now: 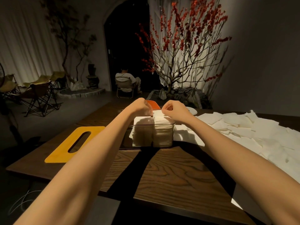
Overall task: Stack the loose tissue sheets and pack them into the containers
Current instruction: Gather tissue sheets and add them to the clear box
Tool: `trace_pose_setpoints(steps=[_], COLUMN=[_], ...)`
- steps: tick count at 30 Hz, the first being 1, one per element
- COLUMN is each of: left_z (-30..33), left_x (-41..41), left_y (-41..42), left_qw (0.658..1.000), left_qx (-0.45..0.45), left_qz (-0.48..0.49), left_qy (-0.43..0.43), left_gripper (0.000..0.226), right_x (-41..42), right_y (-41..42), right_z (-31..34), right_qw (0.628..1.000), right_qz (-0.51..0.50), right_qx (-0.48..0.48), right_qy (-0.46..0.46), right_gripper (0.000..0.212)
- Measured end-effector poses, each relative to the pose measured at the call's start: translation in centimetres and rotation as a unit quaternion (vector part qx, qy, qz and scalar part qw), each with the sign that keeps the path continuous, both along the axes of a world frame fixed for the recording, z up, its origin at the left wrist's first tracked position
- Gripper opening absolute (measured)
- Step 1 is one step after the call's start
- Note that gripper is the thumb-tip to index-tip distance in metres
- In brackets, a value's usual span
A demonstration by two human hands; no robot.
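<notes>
We see both sets of fingers curled down at the far top edge of the tissue stack [154, 118]. The left hand [140, 106] has its fingers bent inward onto the sheets; whether they pinch a sheet or just press, we can't tell, since the knuckles hide the tips. The right hand [174, 107] shows thumb & forefinger closed together at the stack's top edge, apparently pinching the uppermost sheet. Wrists are bent slightly down, and both bare forearms run straight out from us, roughly parallel, w/ the box between them.

The stack sits in a clear, smoky plastic container [164, 135], rectangular w/ rounded corners, filled past its rim; through the wall we see two side-by-side columns of thin white layers. It stands on a dark wooden table [170, 172] w/ strong wavy grain.

Left of it lies a flat yellow lid [65, 148] w/ an oval slot. Right of it, loose tissue sheets [259, 132] spread in a soft, crumpled, overlapping heap of squares. Behind the hands an orange object [154, 104] peeks out, mostly hidden.
</notes>
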State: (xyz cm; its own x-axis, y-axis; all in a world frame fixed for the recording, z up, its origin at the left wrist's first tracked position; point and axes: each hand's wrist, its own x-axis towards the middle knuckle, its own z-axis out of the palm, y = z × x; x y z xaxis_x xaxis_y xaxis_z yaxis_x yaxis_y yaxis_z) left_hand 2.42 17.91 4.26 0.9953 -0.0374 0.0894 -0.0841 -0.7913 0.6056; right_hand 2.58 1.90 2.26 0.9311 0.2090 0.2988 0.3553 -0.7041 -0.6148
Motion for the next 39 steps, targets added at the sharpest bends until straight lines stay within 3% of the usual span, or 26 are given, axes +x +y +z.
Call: trace_pose_setpoints(steps=[2,6,23,33,39], left_z=[0.5,0.9,0.1,-3.0,-4.9], left_x=[-0.3,-0.9,-2.7,0.2,3.9], left_y=[-0.7,-2.7,-14.1,-17.0,-17.4], left_qw=[0.998,0.993,0.977,0.987,0.990], left_qx=[-0.051,-0.101,-0.104,-0.083,-0.079], left_qz=[-0.017,-0.063,-0.183,-0.128,-0.105], left_qy=[-0.012,-0.005,0.035,0.042,0.050], left_gripper=[0.008,0.013,0.011,0.014,0.017], right_x=[-0.2,-0.9,-5.4,-3.0,1.0], right_y=[-0.4,-1.8,-12.9,-16.3,-16.9], right_z=[0.3,0.7,0.9,-2.1,-4.8], right_qw=[1.000,1.000,0.997,0.995,0.991], right_qz=[0.008,0.013,-0.066,-0.078,-0.087], right_qx=[0.010,0.026,-0.019,-0.021,-0.099], right_qy=[-0.002,0.004,0.041,0.051,0.038], right_gripper=[0.010,0.005,0.018,0.012,0.029])
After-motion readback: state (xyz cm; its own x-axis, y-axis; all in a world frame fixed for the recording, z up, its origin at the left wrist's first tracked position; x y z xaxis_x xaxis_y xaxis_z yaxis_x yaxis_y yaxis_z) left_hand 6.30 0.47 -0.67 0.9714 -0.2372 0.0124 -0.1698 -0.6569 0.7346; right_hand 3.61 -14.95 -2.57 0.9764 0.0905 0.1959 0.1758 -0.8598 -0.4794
